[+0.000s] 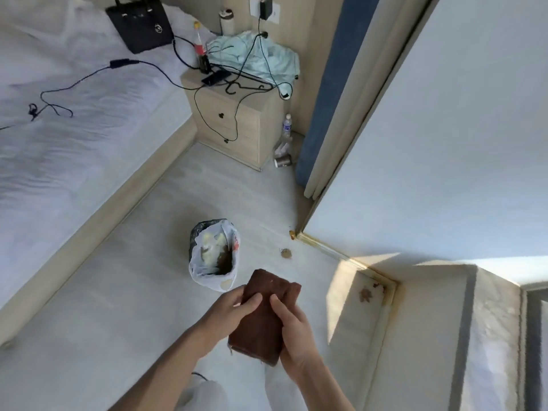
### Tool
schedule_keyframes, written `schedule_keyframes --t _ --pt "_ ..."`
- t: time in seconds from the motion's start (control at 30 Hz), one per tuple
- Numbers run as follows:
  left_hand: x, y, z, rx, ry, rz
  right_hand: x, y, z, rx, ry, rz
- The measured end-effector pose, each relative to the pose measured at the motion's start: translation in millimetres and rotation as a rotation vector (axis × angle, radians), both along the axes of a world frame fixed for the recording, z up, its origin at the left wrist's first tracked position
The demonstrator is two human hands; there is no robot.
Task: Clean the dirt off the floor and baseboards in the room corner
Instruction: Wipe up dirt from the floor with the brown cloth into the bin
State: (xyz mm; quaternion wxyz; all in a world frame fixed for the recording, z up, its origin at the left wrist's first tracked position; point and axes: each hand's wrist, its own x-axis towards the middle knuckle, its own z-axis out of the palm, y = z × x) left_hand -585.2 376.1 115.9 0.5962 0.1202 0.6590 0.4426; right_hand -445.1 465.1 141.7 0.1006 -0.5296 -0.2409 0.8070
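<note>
Cloth (267, 315): folded brown pad, held above the floor between both hands.
Left hand (234, 311): fingers curled over the cloth's left edge, thumb on top.
Right hand (292, 330): wrapped round the right edge, thumb on top.
Handling: soft, light and floppy by the look of it; best kept folded and gripped across the middle so it wipes flat.
Dirt (365, 295): brown stain in the corner, ahead and right of the right hand.
Baseboard (329, 249): yellowed, beyond the hands.
Bin (215, 256): bag-lined, just ahead of the left hand.
</note>
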Motion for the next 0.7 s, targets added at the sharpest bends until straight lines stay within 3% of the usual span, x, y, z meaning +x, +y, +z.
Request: schedule_keyframes --t 0.33,0.7 --pt "-22.5 84.0 -67.2 -0.19 0.036 0.221 -43.4 119.0 -81.0 -0.057 -0.061 0.243" --pt "-88.8 104.9 -294.2 -0.354 0.098 0.258 -99.8 230.7 -319.4 0.08 -0.434 0.327"
